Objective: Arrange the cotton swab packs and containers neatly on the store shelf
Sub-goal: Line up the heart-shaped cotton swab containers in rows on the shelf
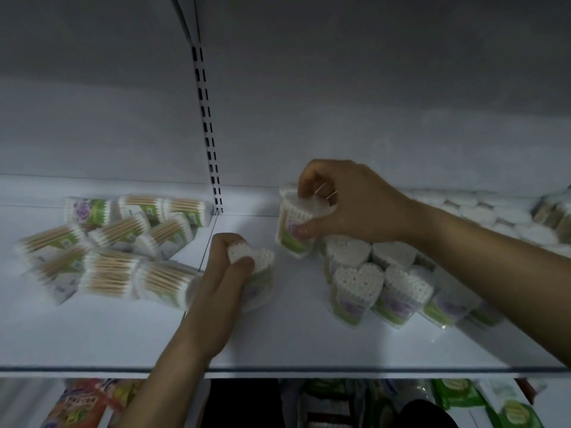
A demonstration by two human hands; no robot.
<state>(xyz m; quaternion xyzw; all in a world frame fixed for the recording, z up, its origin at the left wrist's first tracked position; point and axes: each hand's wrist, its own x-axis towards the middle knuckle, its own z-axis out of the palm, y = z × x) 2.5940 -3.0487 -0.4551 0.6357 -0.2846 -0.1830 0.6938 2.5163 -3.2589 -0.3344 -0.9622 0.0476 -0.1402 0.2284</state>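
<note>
My left hand point(222, 273) grips a heart-shaped cotton swab container point(261, 273) standing on the white shelf point(278, 344) near its middle. My right hand point(343, 202) holds a second heart-shaped container point(292, 234) from above, fingers curled over its lid, just behind and to the right of the first. A cluster of upright heart-shaped containers point(358, 282) stands to the right, under my right forearm. Flat packs of wooden-stick swabs point(111, 242) lie jumbled on the left part of the shelf.
More round white containers point(500, 217) line the back right of the shelf. A slotted upright rail point(208, 128) divides the back wall. Below the shelf's front edge, a lower shelf holds colourful packets point(80, 403) and green packs point(457, 396).
</note>
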